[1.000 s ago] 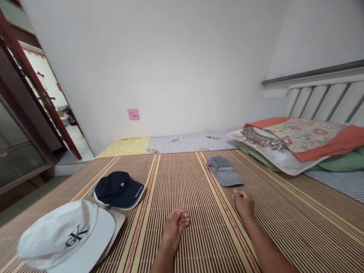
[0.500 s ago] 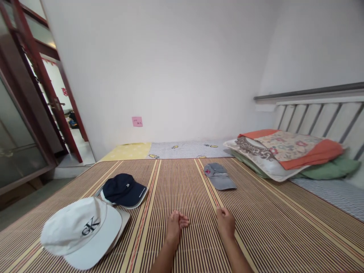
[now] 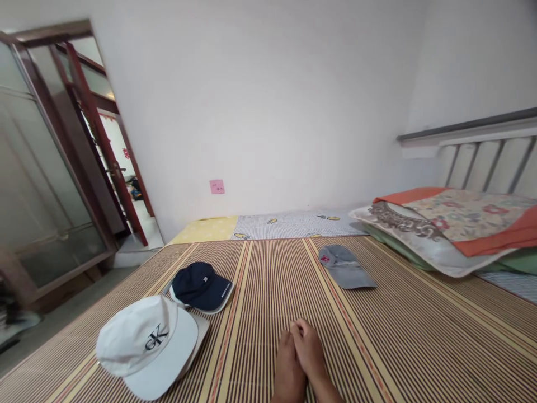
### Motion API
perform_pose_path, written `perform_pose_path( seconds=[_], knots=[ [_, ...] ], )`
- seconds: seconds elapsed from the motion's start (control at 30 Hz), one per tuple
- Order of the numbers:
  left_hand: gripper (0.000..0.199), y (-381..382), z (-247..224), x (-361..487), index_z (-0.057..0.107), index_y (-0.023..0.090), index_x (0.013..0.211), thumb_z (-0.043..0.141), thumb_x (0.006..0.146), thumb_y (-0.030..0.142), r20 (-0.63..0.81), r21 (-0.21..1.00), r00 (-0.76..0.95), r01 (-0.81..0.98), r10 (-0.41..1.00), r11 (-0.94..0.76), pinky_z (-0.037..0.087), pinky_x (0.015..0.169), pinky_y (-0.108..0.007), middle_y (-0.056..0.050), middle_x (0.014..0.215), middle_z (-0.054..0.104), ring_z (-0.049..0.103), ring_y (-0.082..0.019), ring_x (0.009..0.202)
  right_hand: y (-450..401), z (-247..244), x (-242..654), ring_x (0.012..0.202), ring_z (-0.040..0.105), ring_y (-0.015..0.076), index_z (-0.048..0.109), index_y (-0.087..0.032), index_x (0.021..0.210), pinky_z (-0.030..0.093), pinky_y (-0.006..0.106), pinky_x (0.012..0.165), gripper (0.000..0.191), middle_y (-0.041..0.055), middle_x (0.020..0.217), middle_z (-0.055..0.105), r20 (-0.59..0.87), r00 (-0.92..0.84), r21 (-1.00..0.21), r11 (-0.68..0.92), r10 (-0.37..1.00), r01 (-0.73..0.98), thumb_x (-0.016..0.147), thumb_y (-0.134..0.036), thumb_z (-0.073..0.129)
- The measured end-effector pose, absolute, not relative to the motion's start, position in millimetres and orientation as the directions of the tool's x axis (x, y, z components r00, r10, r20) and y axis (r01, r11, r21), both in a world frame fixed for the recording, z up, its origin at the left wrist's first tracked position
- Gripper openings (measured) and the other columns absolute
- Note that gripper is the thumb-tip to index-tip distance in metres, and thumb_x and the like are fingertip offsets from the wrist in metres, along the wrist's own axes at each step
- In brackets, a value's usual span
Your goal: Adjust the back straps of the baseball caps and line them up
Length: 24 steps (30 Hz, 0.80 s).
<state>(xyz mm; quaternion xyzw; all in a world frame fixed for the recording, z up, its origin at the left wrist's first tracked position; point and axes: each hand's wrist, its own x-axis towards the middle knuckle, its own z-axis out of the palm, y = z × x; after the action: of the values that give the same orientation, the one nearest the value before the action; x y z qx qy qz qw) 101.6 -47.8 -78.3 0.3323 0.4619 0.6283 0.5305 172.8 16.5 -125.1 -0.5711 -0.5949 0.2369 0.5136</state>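
Left hand [image 3: 286,361] and right hand [image 3: 310,350] have come together, touching, above the striped mat [image 3: 268,291]; the right is curled closed, the left too hidden to tell. The head view shows the grey cap [image 3: 344,267] farther across, the white cap [image 3: 126,333] and navy cap [image 3: 195,284] leftward, and a pink note [image 3: 217,187] on the white wall [image 3: 268,112] behind.

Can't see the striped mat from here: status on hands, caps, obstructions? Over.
Left hand and right hand together, no cap held. Grey fabric brimmed cap ahead, rightward, untouched. White lettered cap and navy brimmed cap leftward, not between hands and grey cap.
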Motion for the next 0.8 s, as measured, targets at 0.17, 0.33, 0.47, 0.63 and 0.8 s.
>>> perform_pose_path(
  seconds=[0.17, 0.33, 0.47, 0.63, 0.8],
  knots=[
    [0.016, -31, -87, 75, 0.068, 0.017, 0.067, 0.073, 0.078, 0.006, -0.195, 0.898, -0.318, -0.437, 0.928, 0.039, 0.05, 0.059, -0.028, -0.007, 0.067, 0.069, 0.065, -0.021, 0.058, 32, -127, 175, 0.063, 0.062, 0.0234, 0.051, -0.026, 0.066, 0.039, 0.03, 0.059, 0.04, 0.005, 0.065, 0.064, 0.345, 0.143, -0.847, 0.242, 0.928, 0.473, 0.092, -0.055, 0.04],
    [0.018, -17, -66, -1, 0.067, 0.015, 0.091, 0.055, 0.09, 0.002, -0.302, 0.79, -0.479, -0.61, 0.824, -0.064, 0.059, 0.069, -0.023, -0.009, 0.084, 0.076, 0.073, -0.015, 0.071, 37, -127, 170, 0.056, 0.054, 0.0188, 0.05, -0.025, 0.067, 0.031, 0.027, 0.054, 0.036, 0.0014, 0.063, 0.056, 0.336, 0.107, -0.828, 0.24, 0.936, 0.507, 0.093, -0.049, 0.042],
    [0.03, -3, -41, -42, 0.066, 0.013, 0.112, 0.048, 0.093, 0.0, -0.381, 0.681, -0.5, -0.721, 0.778, -0.13, 0.061, 0.068, -0.019, -0.009, 0.095, 0.075, 0.076, -0.014, 0.079, 35, -126, 169, 0.049, 0.047, 0.0164, 0.047, -0.025, 0.066, 0.025, 0.026, 0.049, 0.036, -0.0014, 0.06, 0.049, 0.323, 0.098, -0.825, 0.229, 0.941, 0.516, 0.093, -0.048, 0.043],
    [0.049, 20, -33, -59, 0.052, 0.005, 0.143, 0.039, 0.096, 0.002, -0.446, 0.568, -0.443, -0.812, 0.778, -0.136, 0.063, 0.063, -0.021, -0.014, 0.099, 0.075, 0.076, -0.017, 0.077, 35, -121, 169, 0.058, 0.057, 0.0188, 0.046, -0.024, 0.066, 0.029, 0.026, 0.055, 0.027, 0.0001, 0.063, 0.054, 0.32, 0.092, -0.82, 0.227, 0.943, 0.525, 0.09, -0.037, 0.043],
    [0.045, 38, -42, -74, 0.044, 0.013, 0.152, 0.037, 0.108, 0.018, -0.428, 0.565, -0.478, -0.804, 0.767, -0.185, 0.062, 0.064, -0.027, -0.015, 0.117, 0.073, 0.074, -0.017, 0.085, 35, -118, 168, 0.058, 0.058, 0.0194, 0.046, -0.024, 0.067, 0.028, 0.026, 0.054, 0.026, 0.0002, 0.063, 0.056, 0.299, 0.095, -0.825, 0.207, 0.949, 0.526, 0.09, -0.036, 0.044]
  ],
)
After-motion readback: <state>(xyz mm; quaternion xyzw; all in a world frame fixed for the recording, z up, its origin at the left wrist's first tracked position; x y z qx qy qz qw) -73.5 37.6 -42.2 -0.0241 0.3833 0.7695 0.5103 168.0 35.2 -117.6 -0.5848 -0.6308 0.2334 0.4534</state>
